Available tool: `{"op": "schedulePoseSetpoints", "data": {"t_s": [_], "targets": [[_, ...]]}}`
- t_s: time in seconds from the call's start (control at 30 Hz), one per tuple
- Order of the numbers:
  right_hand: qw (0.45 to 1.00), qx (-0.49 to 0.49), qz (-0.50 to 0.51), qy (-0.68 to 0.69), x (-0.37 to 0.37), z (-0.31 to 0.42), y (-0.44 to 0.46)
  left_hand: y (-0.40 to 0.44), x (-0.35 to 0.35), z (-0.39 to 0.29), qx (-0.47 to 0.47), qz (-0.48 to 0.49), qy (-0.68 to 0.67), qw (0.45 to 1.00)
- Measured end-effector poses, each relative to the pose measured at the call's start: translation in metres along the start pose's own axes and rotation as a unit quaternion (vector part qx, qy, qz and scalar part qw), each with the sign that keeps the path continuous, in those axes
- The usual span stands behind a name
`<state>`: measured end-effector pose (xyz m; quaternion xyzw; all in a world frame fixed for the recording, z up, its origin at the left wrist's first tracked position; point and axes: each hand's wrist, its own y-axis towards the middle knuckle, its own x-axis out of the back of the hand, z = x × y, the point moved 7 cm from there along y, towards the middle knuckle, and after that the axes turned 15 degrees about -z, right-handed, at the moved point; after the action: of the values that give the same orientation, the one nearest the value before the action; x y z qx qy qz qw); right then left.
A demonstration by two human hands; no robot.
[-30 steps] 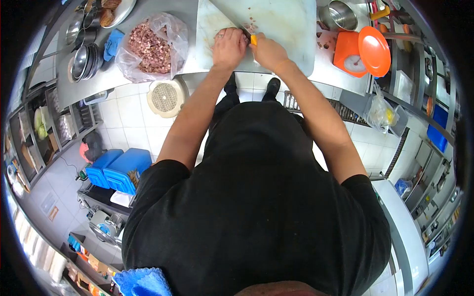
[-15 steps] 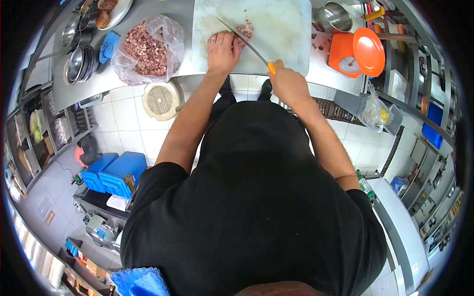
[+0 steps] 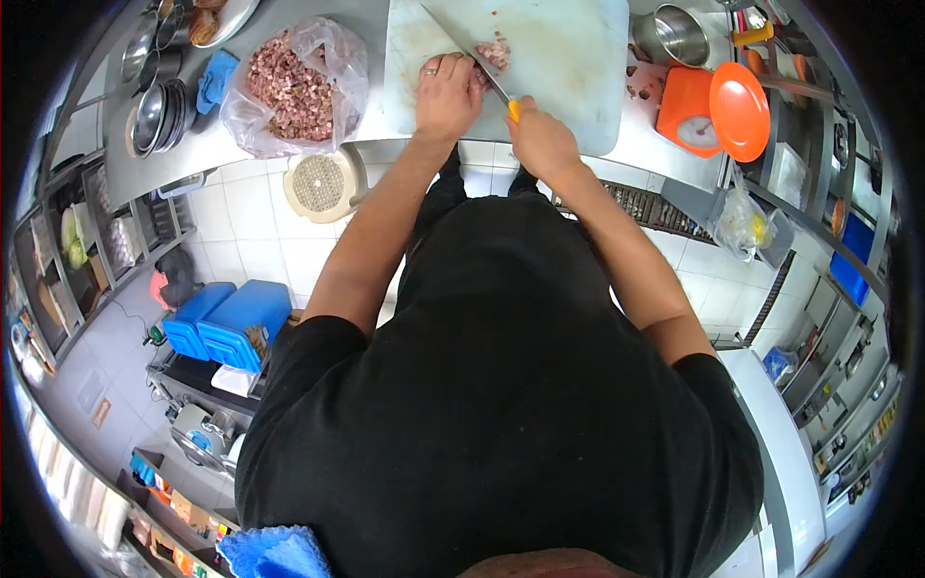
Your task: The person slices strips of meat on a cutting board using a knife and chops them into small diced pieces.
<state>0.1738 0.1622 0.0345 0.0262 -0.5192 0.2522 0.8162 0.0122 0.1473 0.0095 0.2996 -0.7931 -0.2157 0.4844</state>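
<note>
My right hand [image 3: 544,143] is wrapped round the yellow handle of a long knife [image 3: 469,58], whose blade points up and to the left over the white cutting board [image 3: 568,87]. My left hand [image 3: 449,96] rests on the board left of the blade, its fingers curled over a piece of meat [image 3: 481,77] that is mostly hidden. Just right of the blade lies a small heap of chopped meat [image 3: 494,52]. Left of the board, an open plastic bag [image 3: 349,72] holds a lot of diced meat [image 3: 289,91].
An orange scale [image 3: 686,106] with an orange plate [image 3: 739,111] and a metal pot [image 3: 672,36] stand right of the board. Stacked metal bowls [image 3: 159,118] and a blue cloth [image 3: 216,81] lie at the left. A round beige stool [image 3: 323,185] is below the counter.
The heap of chopped meat beside the blade has grown since the first frame. My right hand drew back with the knife, then moved forward and left again, nearer my left hand.
</note>
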Motion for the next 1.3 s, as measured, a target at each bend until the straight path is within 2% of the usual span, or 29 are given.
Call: {"op": "schedulePoseSetpoints", "data": {"t_s": [0.2, 0.3, 0.4, 0.5, 0.8, 1.1, 1.3], "targets": [[0.999, 0.044, -0.023, 0.020, -0.016, 0.004, 0.048, 0.001, 0.002, -0.001, 0.011, -0.009, -0.010, 1.000], [0.998, 0.047, -0.048, 0.002, 0.001, 0.005, 0.055, -0.003, 0.002, 0.003, 0.020, -0.019, -0.025, 0.999], [0.999, 0.045, -0.028, -0.002, 0.024, 0.006, 0.034, -0.005, 0.002, 0.005, 0.051, -0.007, -0.050, 0.997], [0.999, 0.045, 0.000, -0.027, 0.042, 0.010, 0.000, -0.002, 0.009, 0.002, 0.066, -0.034, -0.056, 0.996], [0.998, 0.019, 0.013, -0.055, 0.048, 0.001, -0.054, -0.005, 0.002, 0.007, 0.047, 0.001, -0.019, 0.999], [1.000, 0.009, 0.003, -0.007, -0.006, 0.001, -0.002, -0.001, 0.002, 0.004, 0.029, -0.013, -0.008, 0.999], [0.998, 0.056, -0.020, 0.033, -0.015, 0.016, 0.043, -0.005, -0.003, 0.008, 0.032, -0.014, -0.011, 0.999]]}}
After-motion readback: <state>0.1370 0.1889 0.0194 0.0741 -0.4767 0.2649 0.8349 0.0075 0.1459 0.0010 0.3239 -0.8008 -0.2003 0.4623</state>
